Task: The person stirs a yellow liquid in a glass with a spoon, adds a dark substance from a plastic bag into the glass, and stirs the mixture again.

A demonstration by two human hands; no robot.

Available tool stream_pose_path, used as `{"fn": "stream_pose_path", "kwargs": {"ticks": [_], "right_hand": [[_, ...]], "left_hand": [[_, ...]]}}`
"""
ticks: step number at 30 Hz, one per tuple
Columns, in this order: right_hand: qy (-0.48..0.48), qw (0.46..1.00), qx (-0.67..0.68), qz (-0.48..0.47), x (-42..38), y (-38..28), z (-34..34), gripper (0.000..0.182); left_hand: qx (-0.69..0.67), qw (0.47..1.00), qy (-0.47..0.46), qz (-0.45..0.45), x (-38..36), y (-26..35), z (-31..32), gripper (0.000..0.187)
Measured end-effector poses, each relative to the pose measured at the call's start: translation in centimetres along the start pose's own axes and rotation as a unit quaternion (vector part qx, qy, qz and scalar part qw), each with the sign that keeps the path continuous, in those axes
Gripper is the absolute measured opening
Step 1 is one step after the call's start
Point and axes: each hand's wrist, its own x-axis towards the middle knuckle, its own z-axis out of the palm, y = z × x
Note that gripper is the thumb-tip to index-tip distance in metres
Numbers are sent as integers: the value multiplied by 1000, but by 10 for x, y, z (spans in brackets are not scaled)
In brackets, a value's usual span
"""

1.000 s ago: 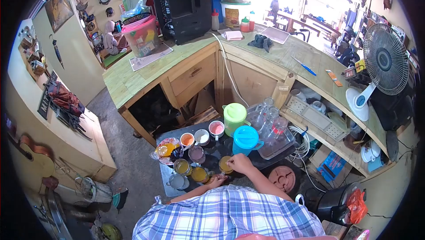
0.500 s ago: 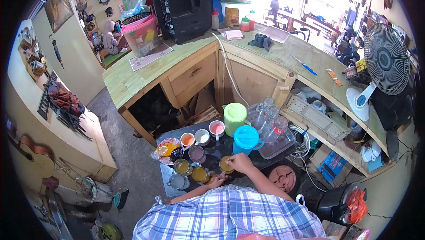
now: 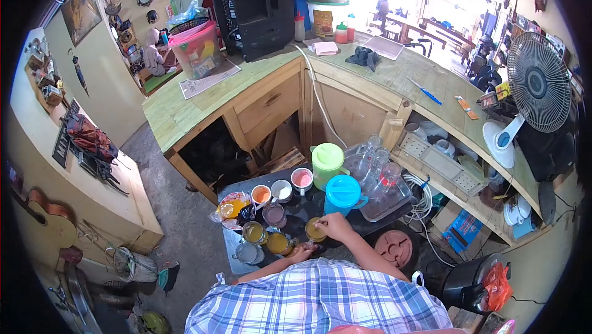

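Observation:
My right hand (image 3: 335,228) is closed in a pinch over the rim of a glass mug of yellowish drink (image 3: 314,231); what the fingers hold is too small to make out. Low beside a second mug of yellow drink (image 3: 277,243) rests my left hand (image 3: 301,252), its fingers loosely stretched. To the left stand a mug of olive-yellow drink (image 3: 253,232), a glass of greyish liquid (image 3: 248,252) and a glass of purplish drink (image 3: 274,214). Behind them are cups with orange (image 3: 261,194), white (image 3: 282,190) and pink (image 3: 302,178) contents.
Blue (image 3: 343,193) and green (image 3: 327,164) lidded pitchers stand behind my right hand. A clear tray (image 3: 385,201) holds upturned glasses. At the left edge lies a bag of orange stuff (image 3: 232,208). A wooden counter (image 3: 265,103) with a black speaker (image 3: 254,10) stands beyond.
Almost nothing differs. My right hand stays at the same mug, with at most a slight shift of the fingers, and my left hand keeps its place.

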Motion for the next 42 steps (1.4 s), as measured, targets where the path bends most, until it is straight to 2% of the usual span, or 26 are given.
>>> {"fn": "stream_pose_path", "kwargs": {"ticks": [2,3,4,5,7,9,11,13,15,17,18,20,21,22,23,24,26,28,29,30,32,33,35,36,38,42], "right_hand": [[103,993,33,-47,0,-7,-2,22],[102,993,33,-47,1,-4,-2,22],[45,999,2,-15,1,0,-2,22],[-13,999,-29,18,1,3,0,21],[19,1000,5,-1,3,1,-1,19],[50,998,38,-22,4,0,-1,18],[34,999,-35,-11,3,-1,0,18],[10,1000,-7,-10,2,-1,-2,18],[-12,1000,21,-10,1,-3,-3,18],[103,992,47,-63,1,-8,-2,18],[101,992,47,-64,1,-7,-3,18],[-33,998,-43,-8,1,-4,-5,18],[-34,998,-43,-8,2,-4,-3,18],[19,999,-2,-27,4,-4,1,18],[72,996,39,-46,5,-4,3,19],[71,996,39,-46,4,-8,-1,19],[28,997,-67,2,0,-12,-6,18],[10,1000,-27,4,-1,-10,-7,18],[-4,1000,12,3,0,-9,-8,18],[-3,1000,11,2,1,-10,-7,18],[102,994,7,-26,0,-12,-3,18],[100,995,8,-24,0,-9,-3,18],[-17,998,-46,25,0,0,-2,20],[-18,998,-45,26,-1,-3,-4,20],[82,996,29,-25,-2,-13,-10,20],[9,997,-68,39,-1,-6,-3,20]], "left_hand": [[-4,1000,1,-20,2,-4,2,27],[-18,999,12,28,7,-20,6,24],[-32,996,23,75,7,-22,7,24],[-33,997,22,73,8,-25,6,24],[61,997,-31,-22,9,-20,0,26],[37,999,-20,-1,10,-26,3,27],[12,1000,-8,19,19,-42,7,28],[46,994,-54,-82,22,-40,6,30],[57,996,-50,-54,14,-28,3,30],[66,997,-43,-27,9,-13,0,30],[35,998,-45,-40,8,-13,1,30],[4,997,-47,-56,4,-14,3,29],[-30,998,-47,-16,7,-20,4,29],[-64,997,-46,24,8,-25,5,28],[-65,997,-45,24,11,-30,5,28],[-50,998,-42,23,12,-28,4,28],[-37,998,-41,17,10,-34,9,28],[-44,996,-37,-61,19,-45,13,30],[-54,997,-41,-21,28,-71,14,33],[-54,998,-41,-20,38,-97,25,33],[-32,972,188,137,47,-123,45,34],[-33,972,187,135,41,-108,38,34],[-1,1000,-7,10,25,-61,12,33],[-2,1000,-8,8,17,-49,11,33],[-27,1000,10,11,12,-30,8,32],[8,1000,-11,-5,6,-15,3,32]]}}
